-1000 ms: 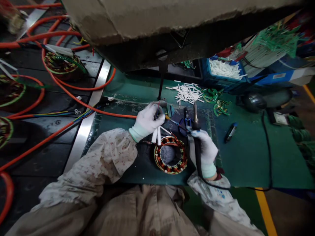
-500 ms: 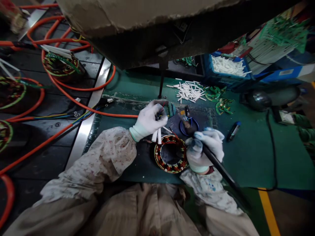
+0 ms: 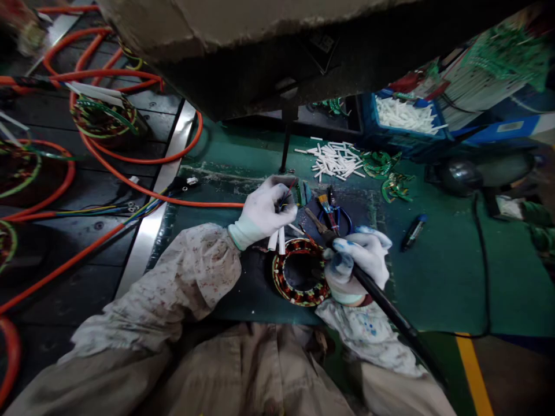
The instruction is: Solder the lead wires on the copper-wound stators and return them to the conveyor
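Note:
A round stator [image 3: 300, 271] with copper windings lies on the green mat in front of me. In a white glove, my left hand [image 3: 264, 209] pinches thin coloured wires [image 3: 287, 193] above the stator; two white sleeves [image 3: 277, 239] hang from them. My gloved right hand [image 3: 356, 261] grips a black soldering iron [image 3: 368, 284] like a pen. Its tip points up-left toward the wires, just short of my left hand. The iron's cable runs off to the lower right.
Blue-handled scissors [image 3: 336, 215] and a small brush lie behind the stator. White sleeve pieces [image 3: 333, 160] are scattered further back, beside a blue bin [image 3: 403, 118] of them. Orange cables [image 3: 130, 147] and other stators cover the dark surface at left. A marker [image 3: 414, 231] lies at right.
My right hand has turned the soldering iron from upright to slanted, with the tip brought left toward the wires in my left hand. My left hand has stayed put.

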Demonstrator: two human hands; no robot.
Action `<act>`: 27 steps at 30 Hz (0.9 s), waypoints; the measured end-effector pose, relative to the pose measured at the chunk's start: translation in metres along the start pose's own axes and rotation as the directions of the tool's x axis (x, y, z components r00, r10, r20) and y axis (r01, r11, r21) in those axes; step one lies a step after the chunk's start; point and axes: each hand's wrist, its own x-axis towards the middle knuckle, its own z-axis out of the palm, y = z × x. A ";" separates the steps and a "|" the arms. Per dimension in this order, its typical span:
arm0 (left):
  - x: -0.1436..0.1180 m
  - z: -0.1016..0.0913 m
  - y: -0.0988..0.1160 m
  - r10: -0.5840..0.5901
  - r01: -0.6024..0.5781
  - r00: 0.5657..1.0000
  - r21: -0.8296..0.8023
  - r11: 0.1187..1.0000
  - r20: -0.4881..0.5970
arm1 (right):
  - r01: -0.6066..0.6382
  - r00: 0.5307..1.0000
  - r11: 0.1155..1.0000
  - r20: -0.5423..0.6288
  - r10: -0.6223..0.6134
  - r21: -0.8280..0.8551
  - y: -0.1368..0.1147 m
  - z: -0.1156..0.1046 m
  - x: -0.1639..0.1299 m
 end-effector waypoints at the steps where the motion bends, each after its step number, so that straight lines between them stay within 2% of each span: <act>1: 0.000 0.000 0.000 0.001 -0.001 1.000 -0.001 1.000 0.005 | 0.010 1.000 1.000 -0.011 -0.010 0.000 -0.001 0.000 0.001; 7: 0.000 0.000 -0.001 0.042 -0.043 0.999 -0.017 0.999 -0.020 | 0.096 0.994 0.993 -0.063 -0.092 0.068 -0.007 0.002 0.011; 9: 0.001 0.001 -0.001 0.050 -0.050 0.999 -0.008 0.999 -0.020 | 0.081 0.995 0.994 -0.061 -0.076 0.069 -0.009 0.005 0.018; 13: 0.001 0.002 -0.002 0.051 -0.051 0.998 0.007 0.999 -0.025 | -0.033 0.996 0.999 0.086 0.031 0.027 -0.016 0.017 0.038; 15: 0.002 0.003 -0.003 0.042 -0.041 0.999 0.016 0.999 -0.012 | -0.027 0.990 1.000 0.140 0.025 0.013 -0.020 0.023 0.049; 19: 0.002 0.003 -0.004 0.021 -0.022 0.999 0.036 0.999 0.034 | 0.026 0.984 1.000 0.173 -0.028 0.015 -0.026 0.033 0.062; 27: 0.000 0.000 -0.004 0.038 -0.039 0.999 0.040 0.998 0.030 | 0.066 0.993 0.991 0.103 -0.054 -0.119 -0.026 0.041 0.057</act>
